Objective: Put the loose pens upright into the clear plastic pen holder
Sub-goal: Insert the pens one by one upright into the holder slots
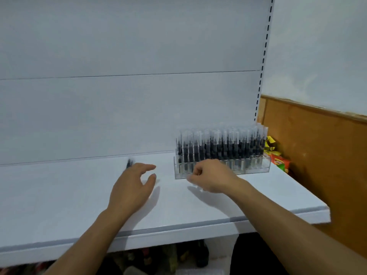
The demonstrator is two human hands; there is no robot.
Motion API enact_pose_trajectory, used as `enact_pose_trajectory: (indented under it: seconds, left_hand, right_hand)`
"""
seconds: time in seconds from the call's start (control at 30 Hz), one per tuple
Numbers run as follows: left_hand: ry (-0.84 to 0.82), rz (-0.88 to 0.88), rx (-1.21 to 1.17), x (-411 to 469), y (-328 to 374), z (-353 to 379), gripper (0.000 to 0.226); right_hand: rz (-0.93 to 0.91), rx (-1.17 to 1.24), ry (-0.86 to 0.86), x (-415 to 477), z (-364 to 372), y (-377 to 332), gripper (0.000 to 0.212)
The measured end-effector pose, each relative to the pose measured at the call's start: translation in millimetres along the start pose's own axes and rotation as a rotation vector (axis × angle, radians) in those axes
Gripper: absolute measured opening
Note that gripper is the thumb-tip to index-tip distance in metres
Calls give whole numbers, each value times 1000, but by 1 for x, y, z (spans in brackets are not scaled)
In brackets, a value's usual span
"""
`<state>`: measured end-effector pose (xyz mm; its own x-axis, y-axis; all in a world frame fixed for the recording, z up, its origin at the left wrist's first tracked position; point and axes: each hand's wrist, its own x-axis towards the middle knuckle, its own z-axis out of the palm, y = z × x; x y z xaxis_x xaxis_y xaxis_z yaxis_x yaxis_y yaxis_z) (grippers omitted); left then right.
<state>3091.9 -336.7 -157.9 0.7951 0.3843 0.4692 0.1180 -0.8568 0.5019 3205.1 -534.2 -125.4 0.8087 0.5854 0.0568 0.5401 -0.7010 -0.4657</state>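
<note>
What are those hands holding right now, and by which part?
Cannot be told. A blurred dark pen shows just past the left hand; the right hand curls before the pen holder, its grip hidden.

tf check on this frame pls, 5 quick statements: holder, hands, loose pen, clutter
1. The clear pen holder stands on the right part of the shelf, packed with upright pens. True.
2. The left hand is balled into a fist. False: its index finger and thumb are stretched out and spread.
3. A dark loose pen shows at the far edge of the left hand. True, though it is blurred.
4. The right hand is at the shelf's left end. False: it is at the holder's front left corner, fingers curled.
5. Colourful packets lie left of the holder. False: they are to its right, past the shelf's end.
</note>
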Motion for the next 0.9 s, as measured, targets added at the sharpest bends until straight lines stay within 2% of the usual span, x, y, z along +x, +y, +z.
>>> enact_pose_trajectory:
  seconds: [0.1, 0.23, 0.37, 0.47, 0.57, 0.63, 0.83, 0.9]
  left_hand:
    - [34, -155, -5, -4, -36, -19, 25]
    - [31, -294, -2, -1, -70, -33, 29]
    - [-20, -358, -6, 14, -88, -32, 31]
    - [-82, -386, 22, 33, -97, -26, 35]
    - [-126, -409, 59, 57, -101, -22, 31]
    - [-187, -433, 102, 77, -102, -19, 26]
    - [-425, -535, 255, 136, -109, -13, 44]
    - [-493, -566, 250, 149, -110, -12, 41]
  right_hand:
    - [-76, -9, -35, 13, 34, -33, 23]
    - [-119, 36, -3, 36, 68, -68, 34]
    - [-130, 21, 31, 63, 90, -94, 38]
    - [-121, -41, -5, 86, 102, -104, 42]
    - [-123, -70, -48, 103, 110, -105, 35]
    - [-134, -58, -56, 111, 112, -102, 32]
    - [-123, 2, -46, 119, 115, -95, 31]
    - [-120, 22, -58, 121, 115, -94, 27]
